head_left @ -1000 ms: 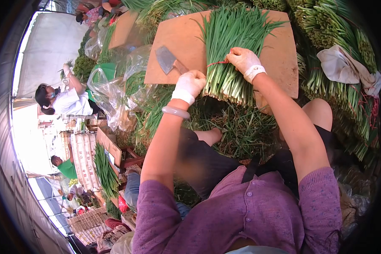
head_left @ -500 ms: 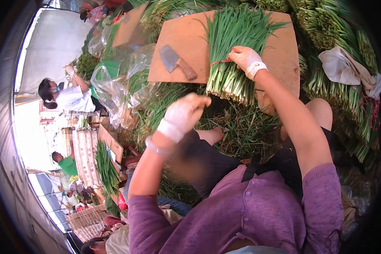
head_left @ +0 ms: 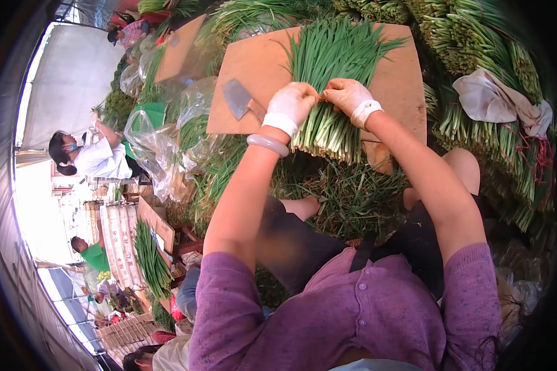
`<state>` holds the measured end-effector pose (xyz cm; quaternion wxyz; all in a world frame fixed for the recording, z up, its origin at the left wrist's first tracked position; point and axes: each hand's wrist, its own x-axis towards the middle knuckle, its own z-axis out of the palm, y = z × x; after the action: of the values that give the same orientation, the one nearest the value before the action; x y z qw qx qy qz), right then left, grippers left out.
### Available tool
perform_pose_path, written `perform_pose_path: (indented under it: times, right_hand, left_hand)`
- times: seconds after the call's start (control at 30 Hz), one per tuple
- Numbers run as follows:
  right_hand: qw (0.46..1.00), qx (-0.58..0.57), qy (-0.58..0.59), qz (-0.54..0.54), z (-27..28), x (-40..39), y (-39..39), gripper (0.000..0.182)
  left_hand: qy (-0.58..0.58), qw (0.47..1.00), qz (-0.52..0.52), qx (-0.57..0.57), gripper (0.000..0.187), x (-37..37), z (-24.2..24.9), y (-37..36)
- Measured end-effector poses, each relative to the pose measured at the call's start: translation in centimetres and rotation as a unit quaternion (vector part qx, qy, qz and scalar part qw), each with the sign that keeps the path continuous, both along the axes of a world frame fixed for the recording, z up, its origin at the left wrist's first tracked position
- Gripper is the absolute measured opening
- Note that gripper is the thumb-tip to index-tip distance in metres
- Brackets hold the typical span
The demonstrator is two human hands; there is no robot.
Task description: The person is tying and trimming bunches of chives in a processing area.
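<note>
A thick bundle of garlic chives (head_left: 337,59) lies on the wooden board (head_left: 254,55), leaves toward the far side and pale cut stems toward me. My left hand (head_left: 292,104), in a thin whitish glove, pinches at the front of the bundle's middle. Close beside it, my right hand (head_left: 348,99), gloved the same way, is also closed in a pinch there. Between the fingertips runs a red tie, mostly hidden by them. To the left of the bundle rests a cleaver (head_left: 235,99), its wooden handle partly behind my left wrist.
Loose green trimmings (head_left: 346,198) cover the ground below the board. More tied bundles (head_left: 452,43) are stacked at the right, with a whitish cloth (head_left: 486,96) on them. Clear plastic bags (head_left: 161,148) lie at the left. A person in a white top (head_left: 102,157) and others are farther left.
My left hand has moved up and right from below the board to the bundle, meeting my right hand at the red tie. The view has shifted slightly.
</note>
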<state>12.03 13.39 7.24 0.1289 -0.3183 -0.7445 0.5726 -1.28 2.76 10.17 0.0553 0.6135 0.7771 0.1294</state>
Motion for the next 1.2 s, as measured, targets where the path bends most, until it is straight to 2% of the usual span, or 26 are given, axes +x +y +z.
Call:
perform_pose_path:
  times: [0.03, 0.07, 0.1, 0.13, 0.2, 0.27, 0.3, 0.33, 0.37, 0.4, 0.43, 0.47, 0.5, 0.53, 0.6, 0.63, 0.67, 0.7, 0.77, 0.8, 0.93, 1.0, 1.07, 1.1, 1.13, 1.2]
  right_hand:
    - [1.0, -0.001, -0.013, -0.001, 0.3, 0.2, -0.1, 0.026]
    - [1.0, -0.001, -0.013, 0.0, 0.5, 0.4, 0.0, 0.026]
    - [0.999, 0.049, -0.013, 0.002, 0.6, 0.4, 0.0, 0.027]
    - [0.995, 0.099, -0.012, 0.005, 0.6, 0.4, -0.1, 0.028]
    - [0.992, 0.125, 0.002, 0.007, 0.6, 0.4, 0.0, 0.028]
    - [0.988, 0.151, 0.017, 0.008, 0.4, 0.2, 0.2, 0.029]
    - [0.985, 0.167, 0.03, 0.01, 0.2, 0.0, 0.4, 0.029]
    - [0.982, 0.184, 0.043, 0.011, 0.1, -0.1, 0.5, 0.029]
    - [0.982, 0.184, 0.043, 0.01, 0.4, 0.1, 0.5, 0.029]
    - [0.982, 0.18, 0.05, 0.018, 1.0, 0.2, 0.5, 0.029]
    - [0.982, 0.176, 0.059, 0.027, 1.5, 0.2, 0.3, 0.029]
    - [0.982, 0.177, 0.061, 0.031, 1.6, -0.1, 0.2, 0.029]
    - [0.984, 0.168, 0.057, 0.026, 1.8, -0.4, 0.1, 0.029]
    - [0.985, 0.16, 0.052, 0.019, 1.9, -0.7, 0.0, 0.029]
    - [0.989, 0.143, 0.042, 0.018, 2.3, -0.9, -0.4, 0.027]
    - [0.994, 0.093, 0.046, 0.018, 2.4, -1.1, -0.5, 0.025]
    - [0.998, 0.042, 0.05, 0.02, 2.5, -1.3, -0.6, 0.023]
    - [0.997, 0.046, 0.051, 0.024, 2.5, -1.6, -0.8, 0.023]
    - [0.986, -0.089, 0.139, 0.001, 2.5, -1.9, -1.1, 0.018]
    - [0.987, -0.087, 0.138, 0.002, 2.8, -1.8, -1.1, 0.018]
    - [0.975, -0.095, 0.197, 0.025, 3.7, -0.2, -0.8, 0.014]
    - [0.976, -0.141, 0.167, -0.007, 2.7, -0.4, -0.5, 0.015]
    - [0.979, -0.146, 0.143, -0.007, 2.5, -0.7, -0.4, 0.016]
    - [0.97, -0.183, 0.162, -0.005, 2.7, -0.8, -0.8, 0.016]
    - [0.959, -0.219, 0.18, -0.002, 2.9, -0.9, -1.2, 0.017]
    - [0.959, -0.219, 0.182, -0.003, 2.7, -1.1, -1.6, 0.016]
  left_hand:
    - [-0.182, 0.98, 0.069, 0.038, 0.011, -0.4, 0.2, 0.4]
    - [-0.355, 0.922, 0.137, 0.074, 0.009, -0.4, 1.1, 0.6]
    - [-0.459, 0.868, 0.119, 0.147, 0.01, -0.2, 2.3, 0.6]
    - [-0.458, 0.868, 0.12, 0.147, 0.01, -0.2, 3.7, 0.4]
    - [-0.52, 0.806, 0.138, 0.248, 0.016, -0.1, 6.7, -0.5]
    - [-0.584, 0.779, 0.041, 0.224, 0.021, 0.2, 9.0, -3.1]
    - [-0.58, 0.807, 0.059, 0.1, 0.019, 1.4, 11.0, -5.1]
    - [-0.557, 0.83, 0.017, 0.002, 0.018, 2.4, 10.9, -6.1]
    - [-0.437, 0.894, -0.049, -0.089, 0.019, 3.0, 9.5, -7.3]
    - [-0.302, 0.93, -0.112, -0.177, 0.021, 3.4, 8.0, -7.9]
    - [-0.085, 0.976, -0.071, -0.19, 0.023, 3.2, 6.7, -8.2]
    - [0.136, 0.971, -0.024, -0.194, 0.025, 3.0, 6.0, -8.4]
    - [0.005, 0.999, -0.02, -0.041, 0.025, 2.3, 5.5, -8.9]
    - [0.007, 0.999, -0.017, -0.039, 0.025, 1.9, 4.7, -9.0]
    - [-0.022, 0.995, 0.024, 0.098, 0.022, 3.2, 3.5, -7.8]
    - [-0.001, 0.987, -0.002, 0.163, 0.019, 4.3, 2.5, -7.3]
    - [-0.014, 0.985, -0.035, 0.171, 0.022, 5.6, 1.9, -6.6]
    - [0.006, 0.988, -0.068, 0.141, 0.026, 6.9, 1.1, -6.2]
    - [0.105, 0.985, -0.118, 0.062, 0.031, 8.4, -0.6, -6.0]
    - [0.167, 0.976, -0.129, 0.044, 0.033, 8.6, -1.1, -6.2]
    - [0.191, 0.971, -0.139, 0.02, 0.033, 6.1, -1.4, -7.3]
    - [0.175, 0.974, -0.144, 0.014, 0.031, 5.3, -0.4, -7.7]
    - [-0.037, 0.996, -0.073, -0.044, 0.03, 4.0, 1.4, -7.0]
    - [-0.061, 0.976, -0.104, 0.182, 0.028, 3.4, 1.7, -6.5]
    - [0.013, 0.984, -0.038, 0.173, 0.041, 3.0, 1.9, -6.4]
    - [0.113, 0.98, 0.093, 0.135, 0.075, 3.0, 0.8, -5.1]
